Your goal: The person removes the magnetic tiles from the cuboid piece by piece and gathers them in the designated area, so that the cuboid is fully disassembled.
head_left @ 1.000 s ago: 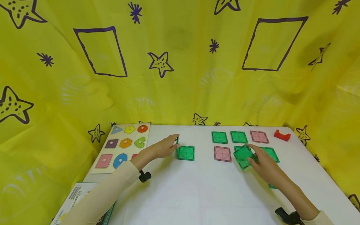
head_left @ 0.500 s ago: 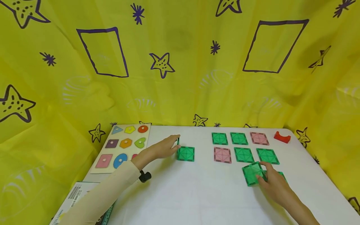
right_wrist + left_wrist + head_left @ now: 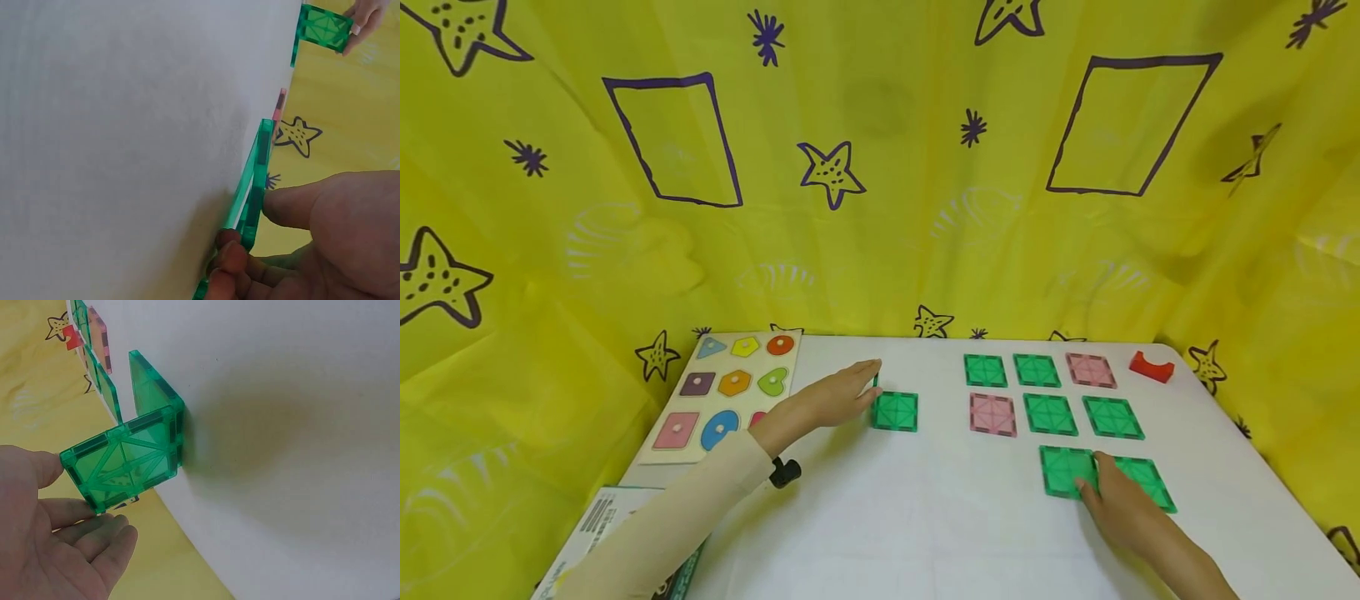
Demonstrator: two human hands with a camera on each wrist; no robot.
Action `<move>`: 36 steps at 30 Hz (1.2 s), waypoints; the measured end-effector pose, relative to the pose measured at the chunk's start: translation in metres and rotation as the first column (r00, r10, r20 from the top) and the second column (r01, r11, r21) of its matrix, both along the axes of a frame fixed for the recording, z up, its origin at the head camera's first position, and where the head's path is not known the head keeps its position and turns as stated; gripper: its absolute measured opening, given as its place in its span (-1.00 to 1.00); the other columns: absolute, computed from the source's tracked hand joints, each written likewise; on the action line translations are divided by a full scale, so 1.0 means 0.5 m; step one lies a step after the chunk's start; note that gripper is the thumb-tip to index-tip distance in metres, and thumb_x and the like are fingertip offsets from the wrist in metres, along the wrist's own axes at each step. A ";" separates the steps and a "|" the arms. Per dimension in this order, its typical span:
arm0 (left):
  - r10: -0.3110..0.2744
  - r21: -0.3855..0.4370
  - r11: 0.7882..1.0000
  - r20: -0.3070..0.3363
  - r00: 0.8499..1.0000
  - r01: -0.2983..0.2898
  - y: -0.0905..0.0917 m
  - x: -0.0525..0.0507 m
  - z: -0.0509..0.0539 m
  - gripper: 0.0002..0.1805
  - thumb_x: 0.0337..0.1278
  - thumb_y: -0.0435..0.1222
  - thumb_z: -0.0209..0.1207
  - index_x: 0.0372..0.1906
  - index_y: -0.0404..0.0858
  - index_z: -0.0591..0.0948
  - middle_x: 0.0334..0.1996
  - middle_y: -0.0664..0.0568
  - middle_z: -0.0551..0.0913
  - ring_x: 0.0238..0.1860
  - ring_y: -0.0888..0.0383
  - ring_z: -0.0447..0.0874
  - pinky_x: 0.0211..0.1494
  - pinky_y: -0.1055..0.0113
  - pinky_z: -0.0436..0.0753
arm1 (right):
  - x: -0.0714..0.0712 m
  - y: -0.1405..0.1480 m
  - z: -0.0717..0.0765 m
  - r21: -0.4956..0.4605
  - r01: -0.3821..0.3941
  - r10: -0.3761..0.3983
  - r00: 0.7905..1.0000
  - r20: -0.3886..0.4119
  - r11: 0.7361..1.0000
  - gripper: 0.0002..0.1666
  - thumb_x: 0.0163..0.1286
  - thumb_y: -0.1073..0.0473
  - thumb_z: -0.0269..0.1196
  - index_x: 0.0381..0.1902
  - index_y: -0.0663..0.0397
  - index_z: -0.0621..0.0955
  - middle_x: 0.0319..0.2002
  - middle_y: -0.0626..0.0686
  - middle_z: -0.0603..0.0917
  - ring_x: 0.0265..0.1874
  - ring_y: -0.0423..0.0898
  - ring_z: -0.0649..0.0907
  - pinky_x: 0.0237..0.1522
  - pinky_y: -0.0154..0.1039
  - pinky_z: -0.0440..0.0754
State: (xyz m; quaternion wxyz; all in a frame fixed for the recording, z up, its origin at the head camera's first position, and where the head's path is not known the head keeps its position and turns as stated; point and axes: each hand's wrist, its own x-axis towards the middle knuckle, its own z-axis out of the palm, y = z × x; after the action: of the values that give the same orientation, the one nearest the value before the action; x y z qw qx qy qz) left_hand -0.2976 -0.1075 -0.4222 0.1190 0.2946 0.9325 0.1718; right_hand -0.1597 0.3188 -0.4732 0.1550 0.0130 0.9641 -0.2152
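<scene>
My left hand [image 3: 841, 395] pinches the top corners of a green magnetic tile [image 3: 122, 461] between thumb and fingers. That tile stands upright at the left edge of a flat green tile [image 3: 895, 412]; in the left wrist view the two meet along one edge. My right hand [image 3: 1123, 504] grips a second green tile [image 3: 1067, 472] by its right side, thumb on one face and fingertips curled at the edge. In the right wrist view this tile [image 3: 259, 181] is seen nearly edge-on, low over the white table. Another green tile [image 3: 1150, 482] lies partly hidden behind the right hand.
Several green tiles [image 3: 1049, 414] and two pink ones [image 3: 993, 414] lie flat in rows at right, with a red notched block [image 3: 1152, 367] beyond. A knobbed shape puzzle [image 3: 727, 430] lies at left, books [image 3: 613, 508] in front of it. A yellow curtain [image 3: 880, 250] hangs behind.
My right hand has brought its green tile nearer to me and down, from over the middle row to beside the near tile, turning it straighter. The left hand has barely moved.
</scene>
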 end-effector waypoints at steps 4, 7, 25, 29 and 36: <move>-0.017 -0.018 1.000 -0.006 1.000 0.017 -0.005 -0.001 0.007 -0.20 0.68 0.04 -0.03 0.68 -0.38 0.08 0.68 -0.22 0.09 0.70 -0.10 0.03 0.70 0.01 0.11 | 0.001 -0.004 -0.001 0.012 0.002 -0.002 1.000 0.029 1.000 -0.03 0.72 -0.14 0.02 0.43 0.76 0.04 0.38 0.75 0.24 0.36 0.64 0.35 0.31 0.49 0.42; -0.027 -0.029 0.999 0.000 1.000 0.027 -0.009 -0.005 0.007 -0.09 0.59 0.08 0.11 0.69 -0.35 0.07 0.69 -0.22 0.07 0.70 -0.10 0.03 0.70 0.01 0.14 | 0.000 -0.005 -0.001 0.024 0.000 -0.001 0.999 0.037 1.000 -0.02 0.72 -0.16 0.02 0.43 0.76 0.06 0.37 0.74 0.26 0.35 0.63 0.36 0.29 0.48 0.44; -0.015 -0.001 1.000 0.040 0.999 0.015 -0.010 -0.011 -0.007 -0.06 0.50 -0.11 0.29 0.69 -0.35 0.05 0.67 -0.19 0.12 0.68 -0.10 0.07 0.70 0.02 0.12 | -0.018 -0.024 0.026 0.035 -0.035 0.035 0.999 0.015 0.999 0.03 0.65 -0.11 0.18 0.44 0.79 0.08 0.40 0.74 0.23 0.38 0.63 0.31 0.34 0.49 0.38; -0.009 0.004 1.000 0.045 0.999 0.008 -0.009 -0.012 -0.008 -0.07 0.51 -0.12 0.28 0.69 -0.35 0.05 0.68 -0.19 0.11 0.68 -0.10 0.06 0.70 0.02 0.12 | -0.038 -0.060 0.047 0.016 -0.059 0.060 0.998 -0.024 0.998 0.12 0.63 -0.19 0.18 0.49 0.77 0.04 0.46 0.71 0.15 0.44 0.62 0.24 0.37 0.51 0.31; 0.005 -0.006 1.000 0.054 0.999 -0.005 -0.008 -0.009 -0.002 -0.08 0.52 -0.12 0.26 0.70 -0.34 0.04 0.68 -0.18 0.10 0.69 -0.10 0.06 0.70 0.02 0.12 | -0.088 -0.154 0.079 -0.014 -0.146 0.144 0.982 -0.120 0.989 0.09 0.59 -0.16 0.25 0.53 0.68 0.09 0.50 0.64 0.19 0.48 0.55 0.27 0.42 0.44 0.33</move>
State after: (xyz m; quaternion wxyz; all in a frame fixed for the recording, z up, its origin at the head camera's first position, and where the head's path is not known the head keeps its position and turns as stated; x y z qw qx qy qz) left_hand -0.3019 -0.1113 -0.4231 0.1447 0.2872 0.9302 0.1770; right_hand -0.2036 0.2417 -0.4335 0.1128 -0.0718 0.9675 -0.2145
